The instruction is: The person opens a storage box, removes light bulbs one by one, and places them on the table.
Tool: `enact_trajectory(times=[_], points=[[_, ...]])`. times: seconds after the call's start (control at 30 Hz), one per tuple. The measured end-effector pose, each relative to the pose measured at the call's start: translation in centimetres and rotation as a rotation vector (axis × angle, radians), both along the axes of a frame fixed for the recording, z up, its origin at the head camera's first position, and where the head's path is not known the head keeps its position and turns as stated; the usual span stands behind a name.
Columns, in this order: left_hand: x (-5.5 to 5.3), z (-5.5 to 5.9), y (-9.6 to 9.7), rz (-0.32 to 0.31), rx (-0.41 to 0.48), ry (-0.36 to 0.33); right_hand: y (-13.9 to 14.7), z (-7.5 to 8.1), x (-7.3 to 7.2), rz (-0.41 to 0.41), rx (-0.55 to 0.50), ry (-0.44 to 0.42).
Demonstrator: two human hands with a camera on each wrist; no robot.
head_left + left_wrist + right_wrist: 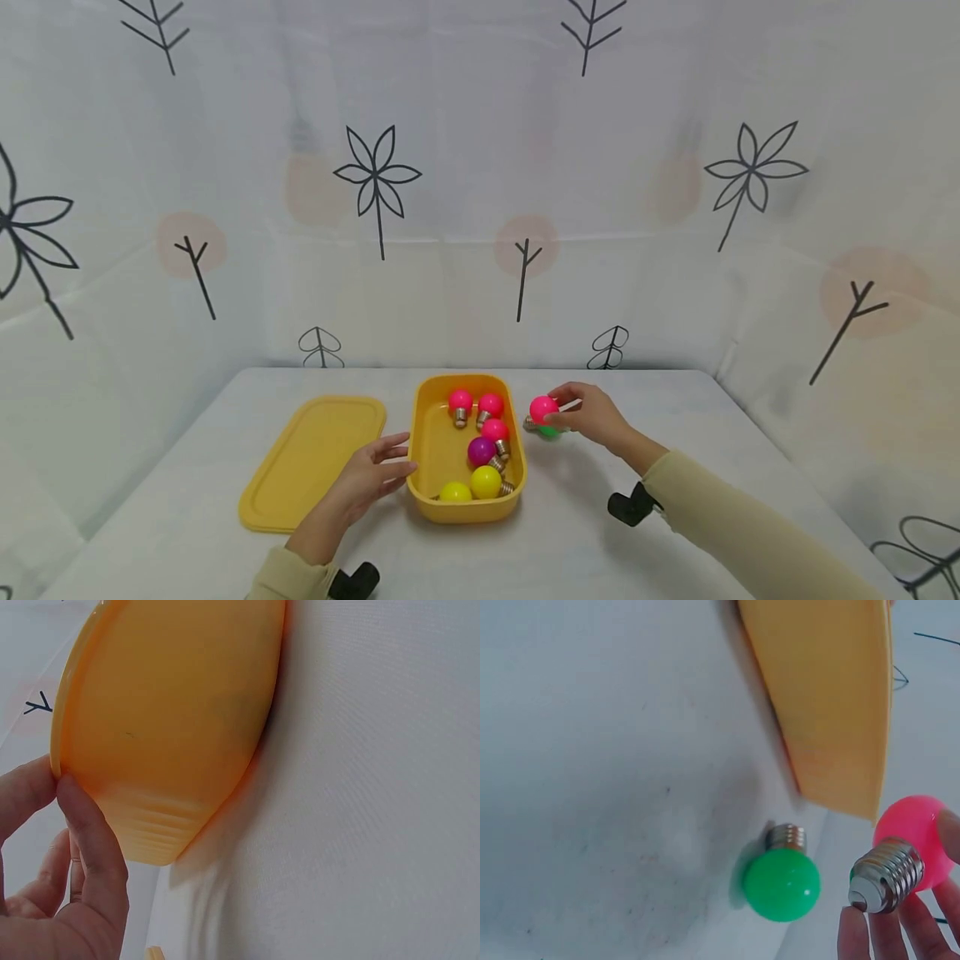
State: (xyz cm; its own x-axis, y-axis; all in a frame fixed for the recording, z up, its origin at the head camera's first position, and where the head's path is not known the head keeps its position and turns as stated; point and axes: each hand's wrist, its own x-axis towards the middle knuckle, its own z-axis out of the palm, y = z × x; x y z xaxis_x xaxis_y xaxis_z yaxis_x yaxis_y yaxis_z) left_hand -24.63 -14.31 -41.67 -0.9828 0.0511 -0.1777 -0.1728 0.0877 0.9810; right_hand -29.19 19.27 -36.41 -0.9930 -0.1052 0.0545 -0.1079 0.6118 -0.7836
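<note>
My right hand [592, 414] pinches a pink light bulb [543, 409] just right of the yellow plastic box [422, 433]. In the right wrist view its metal screw base [889, 874] points away from the palm. A green light bulb [781, 885] lies on the table below it, partly hidden in the head view. At the box's left side, my left hand [367, 475] holds the rim [58, 742] between thumb and finger. Inside the box lie several pink bulbs [461, 401], a purple bulb [482, 452] and two yellow bulbs [486, 482].
A flat yellow lid [315, 458] lies on the white table [570, 542], left of the box and partly behind my left hand. Behind the table hangs a pale curtain [465, 167] with plant drawings.
</note>
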Motion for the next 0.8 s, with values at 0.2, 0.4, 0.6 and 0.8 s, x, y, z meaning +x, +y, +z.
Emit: enact_trajectory(times=[0.2, 0.4, 0.6, 0.8], points=[[-0.1, 0.0, -0.1, -0.006, 0.018, -0.012, 1.2, -0.4, 0.1, -0.026, 0.001, 0.006], [-0.2, 0.0, -0.1, -0.003, 0.023, -0.008, 2.3, -1.0, -0.3, -0.048, 0.010, 0.022], [-0.1, 0.1, -0.1, -0.009, 0.031, -0.009, 3.3, -1.7, -0.5, -0.074, 0.013, 0.025], [0.0, 0.1, -0.2, -0.005, 0.027, -0.009, 4.3, -2.5, -0.8, -0.103, -0.009, -0.003]])
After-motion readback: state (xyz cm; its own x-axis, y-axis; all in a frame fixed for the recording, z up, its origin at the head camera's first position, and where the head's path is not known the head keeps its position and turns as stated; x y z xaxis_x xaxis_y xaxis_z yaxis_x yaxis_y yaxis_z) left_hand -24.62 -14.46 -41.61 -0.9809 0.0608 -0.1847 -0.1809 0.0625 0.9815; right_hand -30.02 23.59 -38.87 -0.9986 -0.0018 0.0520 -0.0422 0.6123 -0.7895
